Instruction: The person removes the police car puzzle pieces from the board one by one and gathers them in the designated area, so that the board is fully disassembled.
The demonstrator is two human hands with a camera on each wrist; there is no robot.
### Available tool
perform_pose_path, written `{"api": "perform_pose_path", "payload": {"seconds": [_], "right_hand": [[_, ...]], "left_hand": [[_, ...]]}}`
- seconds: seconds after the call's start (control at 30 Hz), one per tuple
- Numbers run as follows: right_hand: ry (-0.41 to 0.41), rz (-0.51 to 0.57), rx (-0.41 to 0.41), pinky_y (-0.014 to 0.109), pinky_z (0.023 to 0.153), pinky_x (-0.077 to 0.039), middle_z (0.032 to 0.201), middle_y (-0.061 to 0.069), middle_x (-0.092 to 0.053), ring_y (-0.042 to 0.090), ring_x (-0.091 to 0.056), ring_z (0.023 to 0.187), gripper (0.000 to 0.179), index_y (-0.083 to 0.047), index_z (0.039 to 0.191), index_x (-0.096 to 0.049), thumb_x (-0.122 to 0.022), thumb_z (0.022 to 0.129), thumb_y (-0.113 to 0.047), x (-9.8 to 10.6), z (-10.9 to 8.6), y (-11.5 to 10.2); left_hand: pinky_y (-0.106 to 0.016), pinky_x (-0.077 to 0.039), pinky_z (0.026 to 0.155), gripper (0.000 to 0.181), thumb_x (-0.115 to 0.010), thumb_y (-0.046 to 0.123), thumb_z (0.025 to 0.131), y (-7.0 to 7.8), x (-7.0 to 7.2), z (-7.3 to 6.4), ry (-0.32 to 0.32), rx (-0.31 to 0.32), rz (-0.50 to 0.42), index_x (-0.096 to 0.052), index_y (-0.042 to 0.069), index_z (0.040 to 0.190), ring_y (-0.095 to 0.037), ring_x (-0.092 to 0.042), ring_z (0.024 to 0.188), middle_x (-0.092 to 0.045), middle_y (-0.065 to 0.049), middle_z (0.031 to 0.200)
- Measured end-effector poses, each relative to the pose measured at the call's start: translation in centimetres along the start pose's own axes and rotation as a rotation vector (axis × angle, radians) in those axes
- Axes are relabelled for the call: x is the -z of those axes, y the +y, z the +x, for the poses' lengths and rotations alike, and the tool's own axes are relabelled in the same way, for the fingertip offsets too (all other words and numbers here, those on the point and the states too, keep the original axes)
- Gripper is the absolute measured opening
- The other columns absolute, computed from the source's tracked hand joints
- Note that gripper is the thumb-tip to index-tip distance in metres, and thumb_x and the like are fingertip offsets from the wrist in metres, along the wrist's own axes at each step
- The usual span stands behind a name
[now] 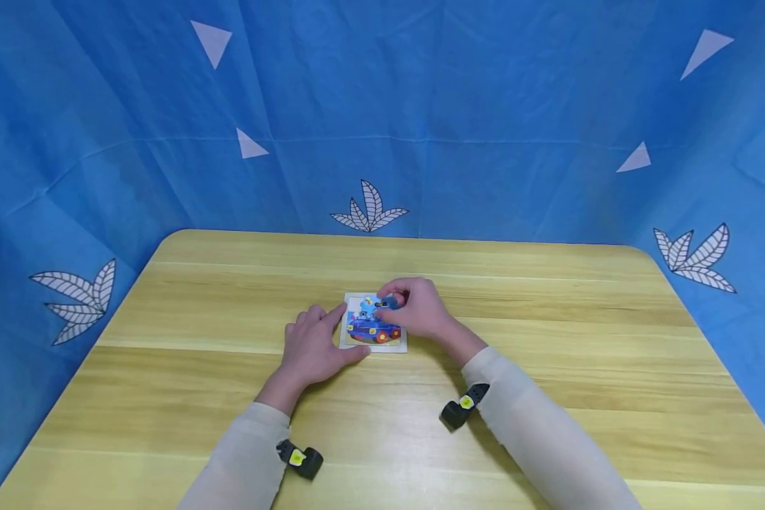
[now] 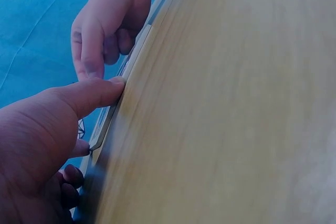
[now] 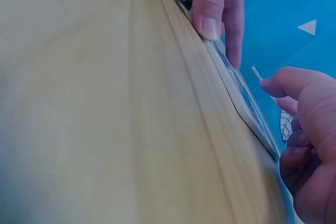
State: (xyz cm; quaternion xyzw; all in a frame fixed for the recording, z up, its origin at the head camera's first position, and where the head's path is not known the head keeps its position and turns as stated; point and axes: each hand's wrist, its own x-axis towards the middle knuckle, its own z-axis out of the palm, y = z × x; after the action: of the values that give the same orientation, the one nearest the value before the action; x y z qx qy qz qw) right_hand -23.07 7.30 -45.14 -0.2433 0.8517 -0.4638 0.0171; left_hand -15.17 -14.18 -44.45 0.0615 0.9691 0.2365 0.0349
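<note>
A small square jigsaw puzzle with a pale frame and a picture of a blue vehicle with red wheels lies on the wooden table. My left hand spans its near left corner, thumb pressing the near edge and forefinger along the left side. Over the puzzle's upper right part, my right hand pinches a thin puzzle piece between thumb and forefinger. From the side, that piece stands tilted, raised above the board. Its printed face is mostly hidden by the fingers.
The wooden table extends to both sides of the puzzle. Behind it hangs a blue cloth with white triangles and leaf prints. A black camera is strapped to the left wrist, another camera to the right.
</note>
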Motion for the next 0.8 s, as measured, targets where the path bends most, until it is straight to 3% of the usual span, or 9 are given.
{"api": "perform_pose_path", "payload": {"seconds": [0.37,0.8], "right_hand": [[0.024,0.042,-0.058,0.034,0.067,-0.04,0.066,0.002,-0.047,0.019,-0.044,0.062,0.023,-0.007,0.102,-0.076,-0.084,0.081,-0.013,1.9,-1.3,1.0],[0.079,0.011,-0.086,0.036,0.069,-0.038,0.066,0.003,-0.043,0.019,-0.041,0.061,0.021,-0.008,0.103,-0.076,-0.082,0.084,-0.014,4.6,-2.7,2.9]], "left_hand": [[-0.041,-0.027,0.078,0.096,-0.078,0.061,0.076,0.1,0.2,-0.1,-0.005,0.011,-0.006,-0.044,0.013,0.153,-0.025,-0.04,0.092,-0.045,-0.006,0.103],[-0.041,-0.028,0.08,0.096,-0.077,0.06,0.077,0.1,0.1,0.0,-0.009,0.021,-0.001,-0.043,0.014,0.153,-0.026,-0.04,0.095,-0.046,-0.008,0.106]]}}
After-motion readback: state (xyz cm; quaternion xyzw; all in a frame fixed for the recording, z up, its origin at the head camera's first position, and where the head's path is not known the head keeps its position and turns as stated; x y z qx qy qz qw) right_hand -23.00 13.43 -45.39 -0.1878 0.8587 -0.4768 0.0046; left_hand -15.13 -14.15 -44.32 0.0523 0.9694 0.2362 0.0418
